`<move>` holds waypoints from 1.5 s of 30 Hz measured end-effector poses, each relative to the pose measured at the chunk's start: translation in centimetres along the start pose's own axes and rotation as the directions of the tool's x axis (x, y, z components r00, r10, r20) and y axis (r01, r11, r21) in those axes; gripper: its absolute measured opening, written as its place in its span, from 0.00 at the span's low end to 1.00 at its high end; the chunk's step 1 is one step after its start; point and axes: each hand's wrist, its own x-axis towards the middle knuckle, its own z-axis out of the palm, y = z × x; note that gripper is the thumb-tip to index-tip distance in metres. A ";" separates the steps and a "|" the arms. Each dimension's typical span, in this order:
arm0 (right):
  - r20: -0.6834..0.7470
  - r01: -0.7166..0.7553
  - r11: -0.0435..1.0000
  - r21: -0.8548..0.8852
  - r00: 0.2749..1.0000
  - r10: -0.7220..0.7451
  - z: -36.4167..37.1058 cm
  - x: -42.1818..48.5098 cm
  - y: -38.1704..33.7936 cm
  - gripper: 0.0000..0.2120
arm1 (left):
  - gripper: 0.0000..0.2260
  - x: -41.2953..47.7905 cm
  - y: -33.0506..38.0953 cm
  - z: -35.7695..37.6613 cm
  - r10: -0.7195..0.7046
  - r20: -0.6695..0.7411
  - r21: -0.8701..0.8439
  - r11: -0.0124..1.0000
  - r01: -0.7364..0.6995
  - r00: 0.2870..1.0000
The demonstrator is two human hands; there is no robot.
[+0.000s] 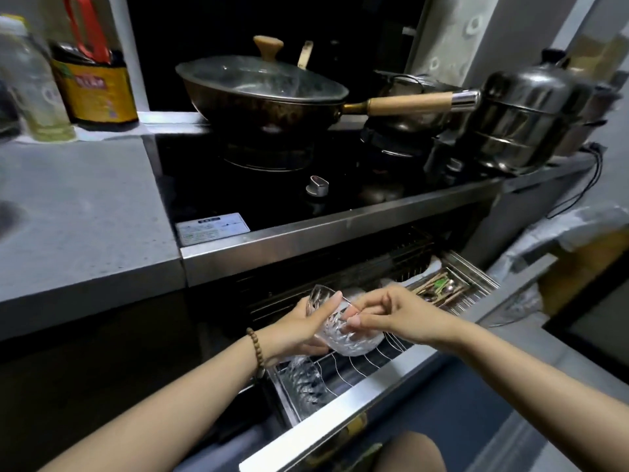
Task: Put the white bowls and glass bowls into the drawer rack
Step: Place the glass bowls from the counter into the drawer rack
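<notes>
A ribbed glass bowl [343, 330] is tilted just above the wire drawer rack [367, 366]. The left hand [299, 327] is wrapped round one side and the right hand [391, 313] pinches the other. A second glass bowl [306, 379] stands on edge in the rack's near-left corner. A cutlery tray [452, 287] sits at the drawer's far right, below the lidded wok [262, 97].

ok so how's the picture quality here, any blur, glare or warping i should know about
In the head view, wide-angle warp bows the counter; bottles at far left are blurred; highlights glint on the steel steamer pot and glass wok lid; the drawer rack is dim, yet the glass bowl held by left hand and right hand reads clearly.
</notes>
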 end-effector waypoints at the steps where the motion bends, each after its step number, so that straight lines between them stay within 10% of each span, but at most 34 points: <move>1: -0.002 -0.020 0.999 0.037 1.000 0.020 0.0 0.3 0.7 0.12 | 0.48 0.5 -0.6 -0.1 -0.015 0.004 0.007 1.000 0.015 1.000; 8: -0.016 -0.244 0.947 0.207 0.967 0.253 0.4 3.4 4.6 0.07 | 0.30 3.2 -5.3 -2.1 0.052 -0.118 0.344 0.939 -0.009 0.992; 16: -0.106 -0.485 0.811 0.326 0.834 0.541 0.6 7.5 8.6 0.08 | 0.43 5.4 -11.6 -4.0 0.148 -0.099 0.848 0.530 0.005 0.984; 30: 0.163 -0.751 0.622 0.221 0.657 0.736 3.1 12.1 13.5 0.10 | 0.52 6.6 -15.5 -3.3 0.257 -0.123 0.939 0.344 0.028 0.959; 45: 0.267 -0.757 0.633 0.166 0.652 0.710 3.6 12.4 14.6 0.09 | 0.49 6.4 -15.2 -3.3 0.248 -0.116 0.937 0.348 0.023 0.962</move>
